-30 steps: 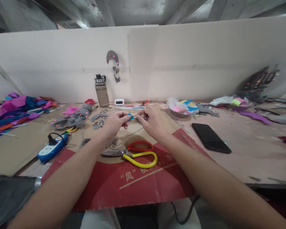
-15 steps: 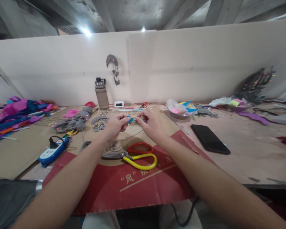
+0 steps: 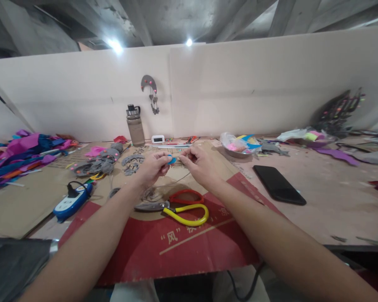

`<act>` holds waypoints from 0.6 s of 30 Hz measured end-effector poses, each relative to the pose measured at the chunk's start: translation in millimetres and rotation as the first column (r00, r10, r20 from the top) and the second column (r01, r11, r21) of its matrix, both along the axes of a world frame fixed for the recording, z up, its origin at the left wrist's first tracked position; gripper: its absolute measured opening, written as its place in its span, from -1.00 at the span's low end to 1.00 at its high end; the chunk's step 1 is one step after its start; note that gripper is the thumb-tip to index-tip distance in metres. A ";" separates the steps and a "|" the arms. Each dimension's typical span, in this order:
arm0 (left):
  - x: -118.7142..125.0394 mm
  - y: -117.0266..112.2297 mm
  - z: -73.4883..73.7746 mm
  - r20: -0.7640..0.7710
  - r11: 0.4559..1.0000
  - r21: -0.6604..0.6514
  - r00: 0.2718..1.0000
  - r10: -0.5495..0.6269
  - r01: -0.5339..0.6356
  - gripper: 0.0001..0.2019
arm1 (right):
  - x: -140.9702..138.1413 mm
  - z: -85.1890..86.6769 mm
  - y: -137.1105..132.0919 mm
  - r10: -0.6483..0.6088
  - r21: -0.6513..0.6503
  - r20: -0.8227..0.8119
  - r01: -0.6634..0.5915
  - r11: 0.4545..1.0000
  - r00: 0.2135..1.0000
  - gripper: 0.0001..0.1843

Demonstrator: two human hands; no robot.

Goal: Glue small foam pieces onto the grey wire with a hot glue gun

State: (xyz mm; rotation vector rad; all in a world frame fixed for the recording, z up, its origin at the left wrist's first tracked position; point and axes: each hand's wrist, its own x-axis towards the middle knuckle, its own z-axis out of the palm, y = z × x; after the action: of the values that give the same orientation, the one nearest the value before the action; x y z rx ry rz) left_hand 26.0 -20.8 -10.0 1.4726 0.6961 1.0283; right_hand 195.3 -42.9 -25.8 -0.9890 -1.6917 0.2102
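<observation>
My left hand [image 3: 156,167] pinches a small blue piece [image 3: 171,159], flat and felt-like, between thumb and fingers. Close on its right, my right hand [image 3: 199,163] is closed in a pinch. A thin grey cord [image 3: 176,180] runs up to the right hand from a loose coil [image 3: 151,194] on the cardboard; its tip is too small to make out. Below the hands lie scissors [image 3: 186,214] with one red and one yellow handle, blades pointing left. Grey cut-out pieces [image 3: 132,163] lie beyond my left hand.
Red-printed cardboard [image 3: 204,251] covers the table's front. A black phone [image 3: 279,184] lies on the right, a blue power strip [image 3: 72,202] on the left. Behind stand a bottle [image 3: 135,128], a small clock [image 3: 158,139] and a bowl [image 3: 237,153] of scraps. Coloured cloth strips [image 3: 25,151] are heaped left.
The view has tilted up very slightly. Both hands keep their pinches around the same spot, and the blue piece has turned a little in my left fingers.
</observation>
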 end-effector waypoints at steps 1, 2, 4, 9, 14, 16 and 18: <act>-0.1 0.0 -0.1 -0.001 1.000 -0.003 1.000 0.000 0.000 -0.83 | -0.1 0.1 0.0 0.005 -0.008 -0.003 -0.005 1.000 1.000 -0.85; -0.4 0.2 -0.3 -0.001 1.000 -0.006 1.000 -0.005 0.005 -0.83 | -0.1 0.5 -0.2 0.009 -0.018 -0.006 -0.009 1.000 1.000 -0.85; -1.2 0.6 -1.1 0.003 1.000 -0.010 1.000 -0.021 0.021 -0.84 | -0.3 1.5 -0.8 0.013 -0.030 -0.008 -0.013 0.999 1.000 -0.84; -1.5 1.3 -0.9 0.051 0.999 -0.034 0.998 -0.023 0.025 -0.84 | -0.2 1.9 0.9 0.019 -0.022 -0.002 -0.019 1.000 1.000 -0.84; -0.9 1.3 1.1 0.045 0.998 -0.065 0.999 0.028 -0.025 -0.77 | 2.2 -2.6 9.1 0.045 -0.067 -0.034 -0.047 0.997 0.998 -0.85; -1.2 2.4 0.5 0.017 0.996 -0.067 0.998 0.053 -0.052 -0.75 | 2.5 -3.6 11.3 0.084 -0.123 -0.096 -0.096 0.988 0.992 -0.83; -1.8 4.5 -1.0 0.003 0.995 -0.054 0.996 0.084 -0.084 -0.74 | 1.7 -3.5 11.8 0.129 -0.191 -0.189 -0.166 0.968 0.973 -0.78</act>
State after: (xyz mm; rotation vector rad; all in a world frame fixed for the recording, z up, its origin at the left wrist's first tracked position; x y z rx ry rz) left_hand 24.3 -16.3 -11.0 1.4035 0.7818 1.0690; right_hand 197.0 -31.0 -29.3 -0.9645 -1.6043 0.5653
